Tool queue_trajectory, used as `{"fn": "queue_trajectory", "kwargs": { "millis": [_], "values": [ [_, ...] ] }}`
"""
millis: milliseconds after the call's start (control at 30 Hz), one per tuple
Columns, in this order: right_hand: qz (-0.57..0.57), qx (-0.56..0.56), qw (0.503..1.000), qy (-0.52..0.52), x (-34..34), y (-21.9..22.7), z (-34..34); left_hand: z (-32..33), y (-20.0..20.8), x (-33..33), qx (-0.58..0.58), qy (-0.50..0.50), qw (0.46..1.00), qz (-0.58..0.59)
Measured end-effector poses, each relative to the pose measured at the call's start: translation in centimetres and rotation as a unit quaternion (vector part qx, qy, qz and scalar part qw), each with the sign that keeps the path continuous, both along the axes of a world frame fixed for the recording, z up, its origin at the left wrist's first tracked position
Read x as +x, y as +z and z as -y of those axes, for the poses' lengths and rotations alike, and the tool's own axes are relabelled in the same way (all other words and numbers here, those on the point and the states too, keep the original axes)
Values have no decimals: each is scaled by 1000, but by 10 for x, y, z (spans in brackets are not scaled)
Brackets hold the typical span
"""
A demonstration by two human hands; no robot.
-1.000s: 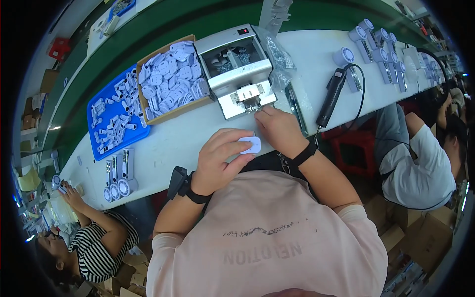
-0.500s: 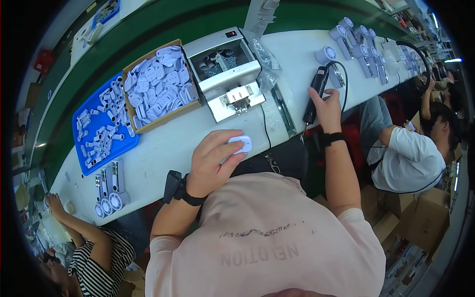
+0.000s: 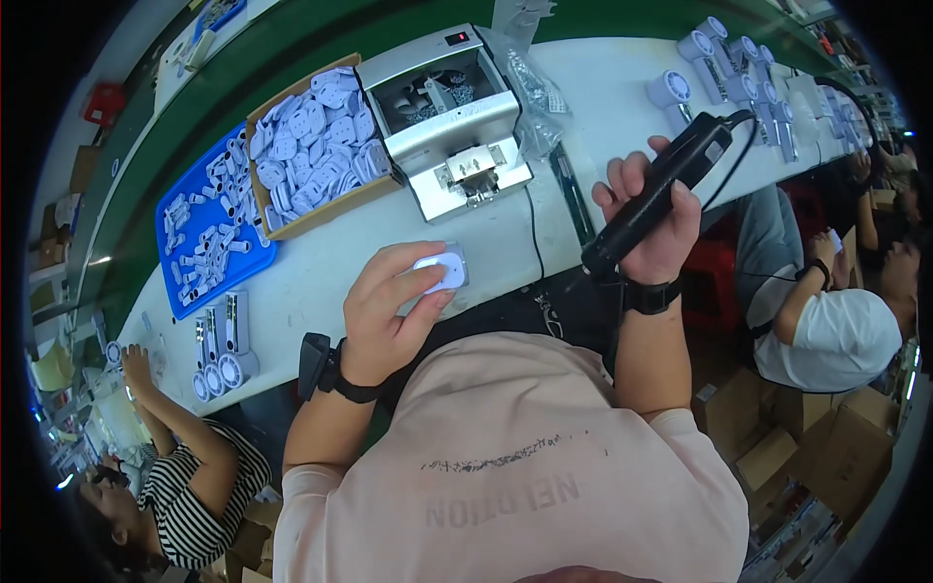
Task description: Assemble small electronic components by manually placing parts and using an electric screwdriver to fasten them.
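Note:
My left hand (image 3: 381, 309) is closed on a small white rounded-square plastic cover (image 3: 453, 269), pinching it between fingers and thumb just above the near table edge. A black electric screwdriver (image 3: 649, 194) with a cord at its upper end is gripped in my right hand (image 3: 671, 233). It is tilted, its lower end pointing down and left toward the table edge. Between and beyond my hands stands a silver screw feeder (image 3: 428, 175) with small screws in its open hopper.
Left of the feeder, a cardboard box (image 3: 335, 211) holds many similar white covers, beside a blue tray (image 3: 255, 260) of small white parts. White round-headed assemblies (image 3: 233, 367) stand at the left, more (image 3: 671, 89) at the far right. Seated co-workers (image 3: 826, 325) flank me.
My right hand has lifted the screwdriver and turned it, bringing it nearer and more slanted. My left hand has shifted slightly left with the cover. The whole view has also shifted a little.

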State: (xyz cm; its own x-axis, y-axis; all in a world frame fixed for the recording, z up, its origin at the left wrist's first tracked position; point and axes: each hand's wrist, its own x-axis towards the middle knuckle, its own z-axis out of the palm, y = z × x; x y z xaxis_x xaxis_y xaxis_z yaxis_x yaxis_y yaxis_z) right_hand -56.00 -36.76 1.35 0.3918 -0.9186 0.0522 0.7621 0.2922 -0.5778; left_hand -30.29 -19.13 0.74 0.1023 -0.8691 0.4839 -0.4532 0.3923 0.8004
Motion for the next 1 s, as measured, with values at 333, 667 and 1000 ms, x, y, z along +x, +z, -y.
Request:
{"fn": "queue_trajectory", "kwargs": {
  "millis": [333,667,1000],
  "values": [
    [92,1,996,15,1,-20,15,-7,-11,-4,-12,10,1000,-4],
    [-163,-74,970,-163,65,-32,-5,-6,-9,0,-25,-12,999,-21],
    [-104,-187,967,-136,49,42,-24,1,19,-12,22,38,999,-9]
  ]
}}
